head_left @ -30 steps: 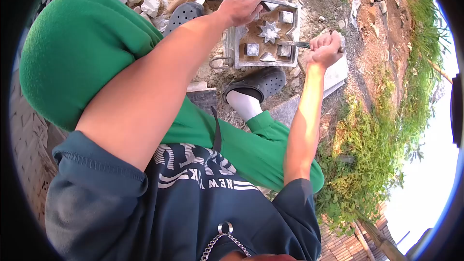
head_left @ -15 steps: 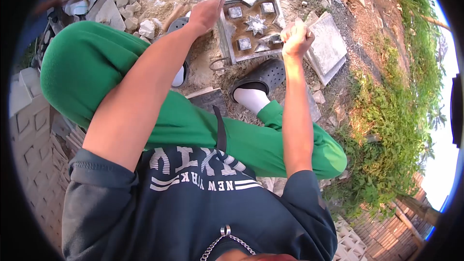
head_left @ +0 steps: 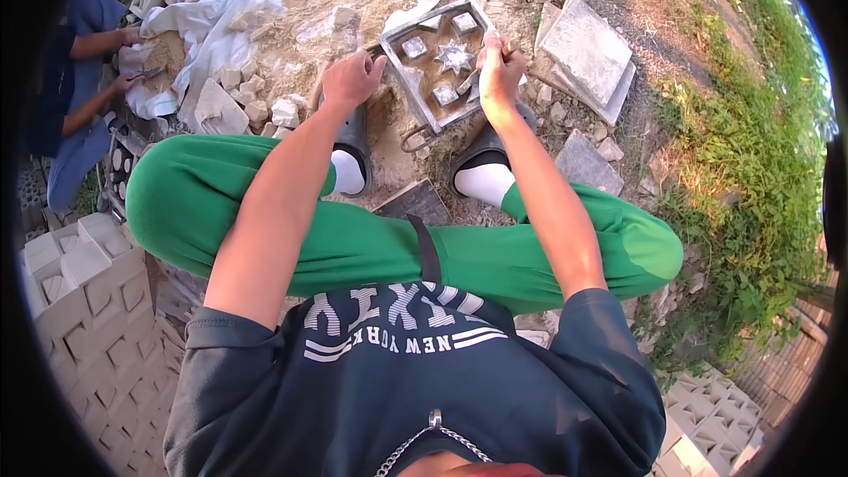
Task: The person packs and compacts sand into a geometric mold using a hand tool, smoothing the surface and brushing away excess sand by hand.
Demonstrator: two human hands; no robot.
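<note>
A square metal mould lies on the ground ahead, tilted in view, with a pale star and several pale square blocks in its sandy interior. My left hand is closed beside the mould's left edge; what its curled fingers hold is hidden. Over the mould's right side, my right hand is wrapped round a narrow flat tool, whose end points down into the mould. A metal ring handle sticks out at the mould's near corner.
Stacked slabs lie right of the mould. Rubble and a sand-covered white sheet are at the left. At far left, a co-worker's hands work near a sand pile. Patterned blocks stand at lower left. My dark clogs flank the mould.
The view has swung left, bringing the co-worker into sight. My left hand has moved from the mould's top to its left edge; my right hand has come in from the right with the tool.
</note>
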